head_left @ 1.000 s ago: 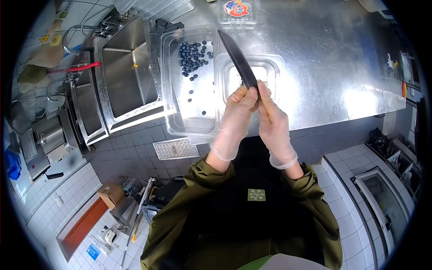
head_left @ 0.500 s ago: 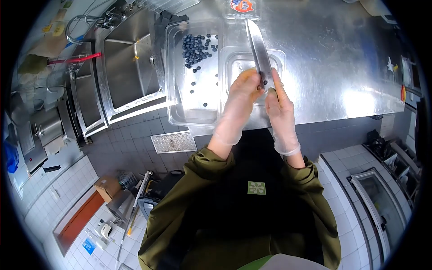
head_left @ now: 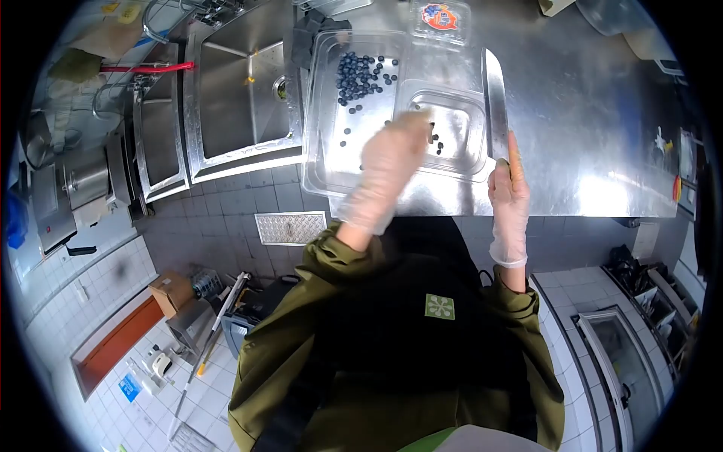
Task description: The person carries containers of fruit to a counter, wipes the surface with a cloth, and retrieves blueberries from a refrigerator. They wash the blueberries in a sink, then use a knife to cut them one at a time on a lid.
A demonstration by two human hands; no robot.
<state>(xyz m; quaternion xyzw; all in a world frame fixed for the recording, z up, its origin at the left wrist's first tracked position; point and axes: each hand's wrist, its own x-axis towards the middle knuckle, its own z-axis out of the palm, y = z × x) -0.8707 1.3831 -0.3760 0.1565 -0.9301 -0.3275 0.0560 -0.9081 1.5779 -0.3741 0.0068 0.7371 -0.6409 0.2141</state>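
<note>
My right hand (head_left: 510, 181), in a clear glove, is closed round the handle of a long knife (head_left: 495, 105), whose blade points away from me beside the small tray. My left hand (head_left: 395, 162), gloved too, hangs over the near left part of the small clear tray (head_left: 476, 169); its fingers are blurred, and what they hold, if anything, cannot be made out. Several dark pieces (head_left: 439, 143) lie in that tray. To its left, a large clear container (head_left: 320, 177) bears many blueberries (head_left: 358, 75), mostly bunched at its far end.
A clear punnet with a red label (head_left: 439, 16) stands at the back of the steel table (head_left: 572, 135). Two metal sinks (head_left: 233, 98) are at the left, with a red hose (head_left: 147, 68). Plastic containers (head_left: 617, 15) sit at the far right.
My hands have parted. The knife has moved right, off the small tray to its side. My left hand has let go of the blade area and is over the tray's left part.
</note>
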